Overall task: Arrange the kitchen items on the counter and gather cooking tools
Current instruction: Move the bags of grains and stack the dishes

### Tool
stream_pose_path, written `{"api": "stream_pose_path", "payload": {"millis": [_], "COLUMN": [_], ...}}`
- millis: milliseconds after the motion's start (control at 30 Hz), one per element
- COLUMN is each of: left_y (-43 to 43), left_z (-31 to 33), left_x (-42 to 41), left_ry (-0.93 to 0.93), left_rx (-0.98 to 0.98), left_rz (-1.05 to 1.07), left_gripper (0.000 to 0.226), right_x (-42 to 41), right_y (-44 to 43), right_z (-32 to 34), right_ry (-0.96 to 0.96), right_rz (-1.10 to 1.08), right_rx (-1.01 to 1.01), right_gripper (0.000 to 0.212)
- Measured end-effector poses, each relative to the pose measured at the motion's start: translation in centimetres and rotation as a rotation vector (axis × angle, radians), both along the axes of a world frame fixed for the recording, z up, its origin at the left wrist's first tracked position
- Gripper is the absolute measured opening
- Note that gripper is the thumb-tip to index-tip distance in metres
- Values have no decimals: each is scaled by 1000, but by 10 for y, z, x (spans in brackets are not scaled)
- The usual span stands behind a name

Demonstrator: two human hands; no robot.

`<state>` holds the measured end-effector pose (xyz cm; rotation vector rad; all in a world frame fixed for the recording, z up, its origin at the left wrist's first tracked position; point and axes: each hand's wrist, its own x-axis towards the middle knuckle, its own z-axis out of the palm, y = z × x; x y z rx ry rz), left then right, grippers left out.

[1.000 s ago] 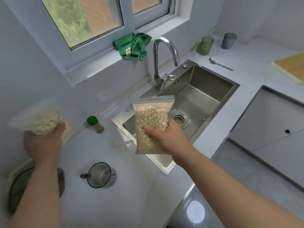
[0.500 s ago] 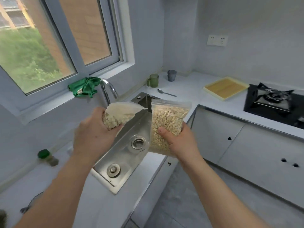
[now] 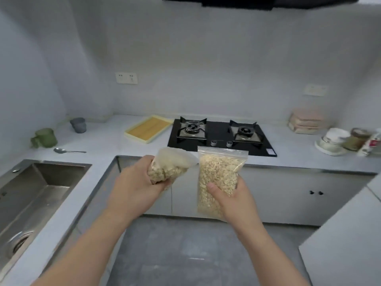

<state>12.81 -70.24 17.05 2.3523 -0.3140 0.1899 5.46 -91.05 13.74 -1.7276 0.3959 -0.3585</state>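
Note:
My left hand [image 3: 136, 187] grips a small clear bag of oats [image 3: 171, 167] tilted on its side, its empty top part sticking out to the right. My right hand [image 3: 235, 200] holds a larger zip bag of oats [image 3: 218, 174] upright, thumb across its front. Both bags hang in the air in front of the cabinets, almost touching, just short of the counter edge by the black gas hob [image 3: 221, 135].
A yellow tray [image 3: 148, 127] lies left of the hob. A green mug [image 3: 44, 138], a grey cup [image 3: 78, 124] and a spoon [image 3: 68, 151] stand near the corner. The steel sink [image 3: 31, 195] is at left. Bowls and jars [image 3: 342, 141] crowd the counter at far right.
The view has swung right from the sink and window to the hob. My left hand came in from the far left with its bag, and both bags now sit side by side.

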Motion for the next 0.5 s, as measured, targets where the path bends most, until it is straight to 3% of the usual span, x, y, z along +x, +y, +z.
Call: {"api": "stream_pose_path", "payload": {"millis": [167, 500], "left_y": [-135, -317], "left_z": [8, -9], "left_x": [27, 108], "left_ry": [-9, 32], "left_rx": [-26, -41], "left_rz": [-191, -415], "left_gripper": [32, 30], "right_x": [-9, 35], "right_y": [-121, -289], "right_z": [10, 4], "right_ry": [-33, 1], "right_rz": [-195, -394], "right_rx": [-48, -114], "right_gripper": [27, 26]}}
